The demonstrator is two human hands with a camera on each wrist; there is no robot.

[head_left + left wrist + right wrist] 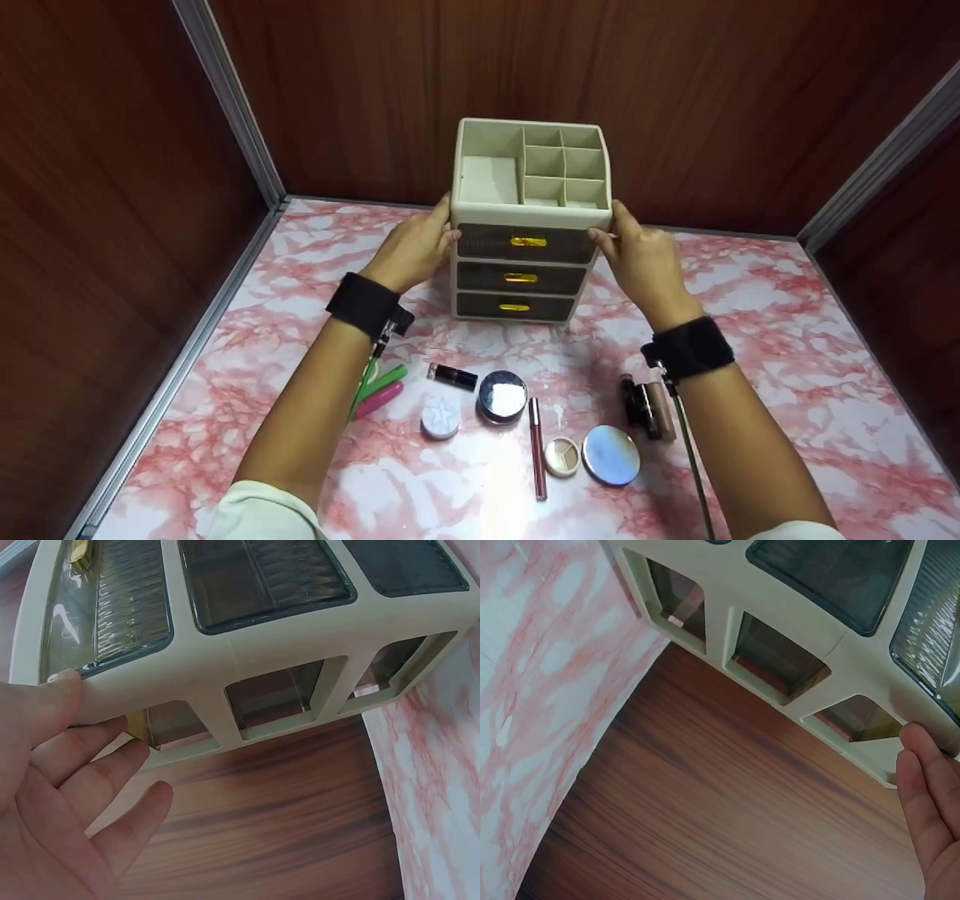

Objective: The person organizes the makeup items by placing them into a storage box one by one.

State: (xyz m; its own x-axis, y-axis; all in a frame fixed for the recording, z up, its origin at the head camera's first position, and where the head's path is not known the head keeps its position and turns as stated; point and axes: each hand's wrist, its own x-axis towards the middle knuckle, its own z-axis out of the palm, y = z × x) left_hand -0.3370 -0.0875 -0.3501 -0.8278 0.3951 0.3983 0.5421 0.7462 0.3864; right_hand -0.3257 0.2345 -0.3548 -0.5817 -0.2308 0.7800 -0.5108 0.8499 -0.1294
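Observation:
A cream makeup organizer [532, 217] stands upright at the back of the table, with dark drawer fronts, gold handles and divided compartments on top. My left hand [416, 249] grips its upper left side. In the left wrist view, the left thumb [64, 690] lies at the front edge while the fingers [105, 769] reach along the side by an opening. On the opposite side my right hand [646, 262] holds the upper right edge, thumb toward the top drawer. Fingertips [915, 746] of that hand touch the side frame in the right wrist view.
Makeup lies in front: green [386, 381] and pink tubes [379, 400], a black lipstick [453, 376], a star-topped jar [440, 417], a dark round compact [502, 397], a red lip gloss [538, 450], a three-part palette [562, 457], an iridescent compact [611, 455] and dark tubes [646, 409]. Wooden panels [525, 60] surround the table.

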